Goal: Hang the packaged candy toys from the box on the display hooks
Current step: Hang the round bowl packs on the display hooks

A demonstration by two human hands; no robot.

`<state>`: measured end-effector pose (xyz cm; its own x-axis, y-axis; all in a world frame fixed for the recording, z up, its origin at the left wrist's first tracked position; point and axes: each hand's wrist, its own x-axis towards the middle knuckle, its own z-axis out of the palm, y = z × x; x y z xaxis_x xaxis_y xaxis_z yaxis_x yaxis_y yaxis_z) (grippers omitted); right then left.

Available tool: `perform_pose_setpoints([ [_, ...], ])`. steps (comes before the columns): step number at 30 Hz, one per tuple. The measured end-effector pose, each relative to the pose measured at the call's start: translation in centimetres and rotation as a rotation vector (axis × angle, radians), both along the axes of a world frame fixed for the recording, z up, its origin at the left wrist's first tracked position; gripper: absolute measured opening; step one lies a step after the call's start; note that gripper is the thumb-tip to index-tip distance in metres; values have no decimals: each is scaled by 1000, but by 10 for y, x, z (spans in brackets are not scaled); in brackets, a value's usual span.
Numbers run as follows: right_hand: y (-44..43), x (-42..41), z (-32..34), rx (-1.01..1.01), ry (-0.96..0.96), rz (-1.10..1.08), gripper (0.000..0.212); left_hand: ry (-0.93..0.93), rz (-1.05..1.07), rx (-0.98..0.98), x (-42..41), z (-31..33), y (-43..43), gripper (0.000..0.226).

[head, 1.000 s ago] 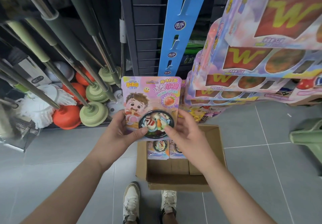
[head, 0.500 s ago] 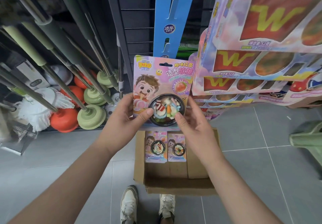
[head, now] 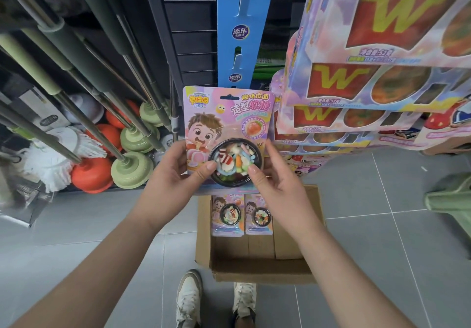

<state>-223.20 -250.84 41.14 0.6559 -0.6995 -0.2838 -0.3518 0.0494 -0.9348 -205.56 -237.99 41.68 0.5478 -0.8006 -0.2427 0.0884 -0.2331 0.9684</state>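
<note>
My left hand (head: 173, 174) and right hand (head: 275, 182) pinched 1 candy toy pack (head: 226, 136) upright by its lower edges, thumbs on its bowl, above the box (head: 260, 266) holding 2 packs.

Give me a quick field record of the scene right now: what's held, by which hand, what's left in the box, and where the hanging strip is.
held item: pink carded candy toy pack, upright, facing the camera
left hand: grips the pack's left side
right hand: grips its right side
box: brown cardboard box on the floor, two matching packs visible inside
hanging strip: blue hook strip, directly above the pack
pack hung: not yet
</note>
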Motion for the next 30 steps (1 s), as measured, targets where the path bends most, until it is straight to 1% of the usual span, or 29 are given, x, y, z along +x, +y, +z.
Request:
perform_pose_setpoints([
  [6, -1, 7, -4, 6, 2, -9, 63, -61, 9, -41, 0, 2, 3, 34],
  [13, 1, 6, -11, -12, 6, -60, 61, -63, -26, -32, 2, 2, -4, 33],
  [15, 0, 5, -13, -9, 6, -58, 62, -58, -26, -21, 1, 0, -5, 35],
  [19, -1, 2, -19, -1, 27, -56, 63, -65, -22, 37, 0, -8, -4, 44],
  [21, -1, 3, -24, 9, 45, -58, 64, -76, -17, 69, 0, -14, -5, 42],
  [23, -2, 5, -28, 3, 63, -71, 63, -125, -16, 116, 1, -21, -6, 35],
  [27, -1, 12, -32, -74, 92, -110, 61, -300, -12, 215, 3, -29, -13, 27],
  [30, 2, 15, -37, -173, 111, -141, 60, -315, -15, 232, 5, -30, -20, 27],
])
